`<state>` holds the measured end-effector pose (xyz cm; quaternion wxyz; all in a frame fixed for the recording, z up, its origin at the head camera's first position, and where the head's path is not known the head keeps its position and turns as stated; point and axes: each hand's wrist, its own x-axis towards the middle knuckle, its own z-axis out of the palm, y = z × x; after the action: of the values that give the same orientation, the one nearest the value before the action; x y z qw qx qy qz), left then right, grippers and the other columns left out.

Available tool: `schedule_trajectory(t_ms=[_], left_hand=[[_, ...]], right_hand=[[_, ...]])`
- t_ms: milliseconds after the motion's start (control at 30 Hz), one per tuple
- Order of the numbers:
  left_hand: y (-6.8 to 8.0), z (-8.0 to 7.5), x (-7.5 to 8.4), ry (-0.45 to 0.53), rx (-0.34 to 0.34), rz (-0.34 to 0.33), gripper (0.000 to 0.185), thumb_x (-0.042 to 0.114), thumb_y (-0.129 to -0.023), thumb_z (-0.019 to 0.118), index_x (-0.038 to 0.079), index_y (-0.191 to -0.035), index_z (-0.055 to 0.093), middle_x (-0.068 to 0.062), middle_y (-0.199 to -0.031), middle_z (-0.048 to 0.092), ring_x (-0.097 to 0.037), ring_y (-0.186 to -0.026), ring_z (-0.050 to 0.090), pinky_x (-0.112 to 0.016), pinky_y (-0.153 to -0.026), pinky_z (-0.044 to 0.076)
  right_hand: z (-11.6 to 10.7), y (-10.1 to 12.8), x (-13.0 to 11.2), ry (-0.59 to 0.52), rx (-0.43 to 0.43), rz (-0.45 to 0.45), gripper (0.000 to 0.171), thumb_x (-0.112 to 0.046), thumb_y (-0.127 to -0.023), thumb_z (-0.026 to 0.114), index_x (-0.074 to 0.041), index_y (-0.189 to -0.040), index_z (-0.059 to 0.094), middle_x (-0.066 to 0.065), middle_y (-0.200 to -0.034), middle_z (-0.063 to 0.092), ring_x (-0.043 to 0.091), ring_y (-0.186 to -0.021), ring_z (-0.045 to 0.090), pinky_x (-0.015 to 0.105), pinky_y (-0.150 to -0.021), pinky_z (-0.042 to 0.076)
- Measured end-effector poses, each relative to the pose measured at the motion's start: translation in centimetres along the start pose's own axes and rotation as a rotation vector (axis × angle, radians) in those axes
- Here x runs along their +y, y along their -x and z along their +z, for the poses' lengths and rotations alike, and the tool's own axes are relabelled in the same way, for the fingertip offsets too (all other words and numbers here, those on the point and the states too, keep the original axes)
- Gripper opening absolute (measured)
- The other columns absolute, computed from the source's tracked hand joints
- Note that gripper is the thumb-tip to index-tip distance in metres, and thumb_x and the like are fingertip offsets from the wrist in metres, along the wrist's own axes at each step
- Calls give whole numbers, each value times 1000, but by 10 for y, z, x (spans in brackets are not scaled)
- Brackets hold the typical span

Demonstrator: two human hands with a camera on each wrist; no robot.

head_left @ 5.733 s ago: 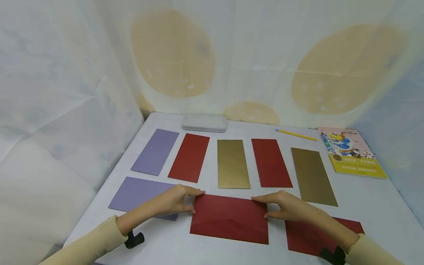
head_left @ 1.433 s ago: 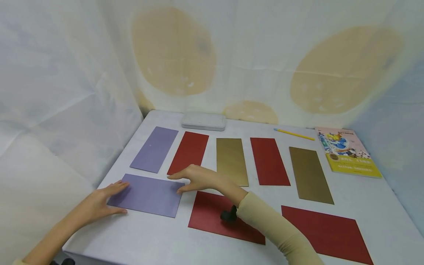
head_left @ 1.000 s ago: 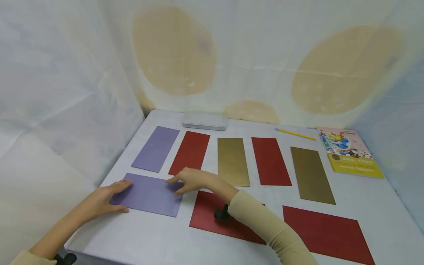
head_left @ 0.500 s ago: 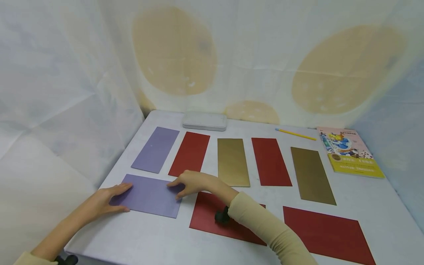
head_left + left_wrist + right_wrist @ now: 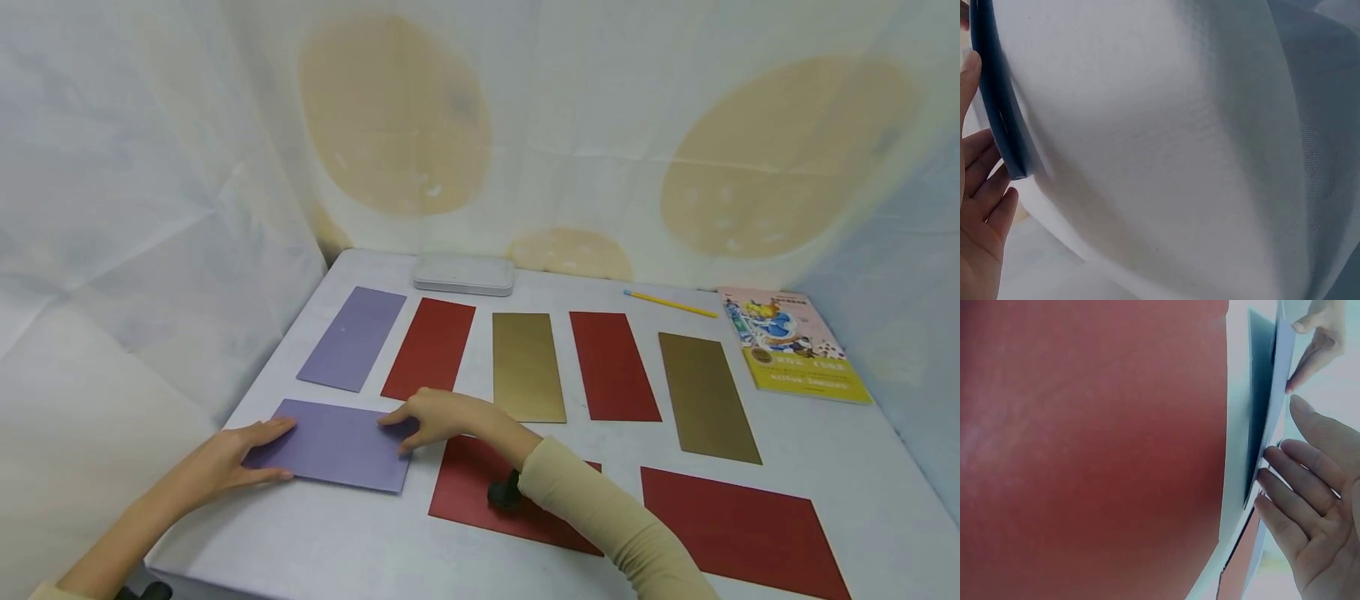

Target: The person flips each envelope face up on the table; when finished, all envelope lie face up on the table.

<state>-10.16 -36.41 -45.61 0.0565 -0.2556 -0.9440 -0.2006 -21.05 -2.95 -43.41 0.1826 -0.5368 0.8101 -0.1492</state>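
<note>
Left hand [image 5: 225, 462]: lay at the left short end of the near purple envelope [image 5: 333, 444], fingers nearly straight and relaxed, thumb along the near edge and fingertips on the far corner — it touched the paper rather than clasping it.
Right hand [image 5: 435, 417]: reached across from the right, its forearm passing over the near red envelope [image 5: 480, 492]; the fingers were arched, their tips pressing the purple envelope's right short end, pinching nothing that I could make out.
Near purple envelope: lay flat and crosswise at the front left of the tabletop [image 5: 847, 450], between the two hands; the right wrist view showed its edge [image 5: 1260, 425] with a narrow dark slit along it, beside the right hand's fingers [image 5: 1297, 487].
Left wrist view: showed the left hand [image 5: 979, 206] beside a dark blue edge, the rest blurred white.
Front row: the near red envelope just right of the purple one, a second red envelope [image 5: 742, 529] further right, apart from it.
Back row: five upright envelopes — purple [image 5: 352, 337], red [image 5: 429, 348], gold [image 5: 527, 367], red [image 5: 613, 365], gold [image 5: 707, 396].
Far edge: a pale grey tin case [image 5: 462, 274], a yellow pencil [image 5: 667, 304] and a picture book [image 5: 793, 343] at the right.
</note>
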Motion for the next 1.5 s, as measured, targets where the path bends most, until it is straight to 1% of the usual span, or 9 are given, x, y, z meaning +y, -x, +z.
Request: schedule_trajectory(t_ms=[233, 333, 433, 600, 800, 967, 1200, 1367, 1500], left_hand=[[3, -7, 7, 58, 2, -123, 66, 47, -75, 78, 11, -129, 63, -14, -127, 61, -38, -117, 55, 2, -92, 19], [2, -11, 10, 58, 5, -147, 61, 47, -77, 77, 14, -127, 65, -11, -125, 63, -35, -116, 57, 2, -90, 22], [0, -15, 13, 52, 8, -169, 55, 46, -79, 76, 17, -124, 67, -8, -123, 65, -32, -114, 60, -4, -90, 32], [-4, -25, 18, 9, 9, -168, 47, 45, -81, 76, 21, -120, 70, -3, -120, 67, -28, -109, 63, -27, -87, 48], [-11, -37, 23, -10, 12, -164, 37, 41, -82, 76, 21, -112, 74, 5, -107, 71, -19, -101, 66, -23, -82, 49], [-16, -43, 25, 16, -17, -173, 32, 41, -84, 74, 21, -109, 76, 11, -102, 72, -11, -98, 66, -33, -78, 53], [-22, -51, 28, 47, -86, -183, 32, 41, -88, 70, 17, -108, 76, 7, -102, 72, -11, -92, 65, -29, -68, 49], [-28, -53, 26, 49, -146, -222, 35, 46, -90, 65, 19, -110, 76, 9, -104, 71, -15, -97, 66, -34, -74, 51], [-33, -56, 23, 70, -177, -233, 37, 46, -91, 63, 17, -111, 75, 6, -103, 72, -7, -83, 63, -27, -68, 47]], right_hand=[[0, 2, 1, -9, 17, -18, 53, -33, -86, 74, -16, -133, 60, -3, -120, 67, 1, -103, 60, 9, -83, 40], [-3, 6, 1, -45, 23, -21, 50, -33, -86, 74, -15, -131, 62, -4, -118, 67, 2, -105, 60, 9, -83, 40], [-6, 9, 0, -82, 23, -26, 46, -33, -88, 72, -15, -130, 63, -5, -117, 68, 3, -104, 61, 11, -82, 42], [-8, 11, 1, -127, 11, -33, 44, -34, -90, 69, -15, -129, 64, -6, -118, 67, 2, -107, 61, 13, -84, 43], [-10, 13, 1, -216, -14, -50, 41, -34, -93, 65, -13, -128, 64, -5, -119, 67, -4, -110, 57, 12, -90, 41], [-13, 16, -1, -262, -39, -67, 37, -32, -95, 62, -14, -127, 65, -11, -116, 67, -9, -107, 55, 13, -91, 41], [-16, 20, -3, -248, -44, -68, 35, -32, -97, 60, -16, -128, 65, -12, -116, 66, -9, -107, 55, 13, -91, 41], [-17, 26, -3, -210, 73, -92, 36, -30, -98, 58, -14, -130, 63, -6, -120, 66, -3, -109, 57, 19, -91, 45], [-22, 35, -9, -189, 251, -167, 39, -27, -98, 58, -12, -133, 60, -1, -125, 64, 2, -109, 59, 22, -89, 46]])
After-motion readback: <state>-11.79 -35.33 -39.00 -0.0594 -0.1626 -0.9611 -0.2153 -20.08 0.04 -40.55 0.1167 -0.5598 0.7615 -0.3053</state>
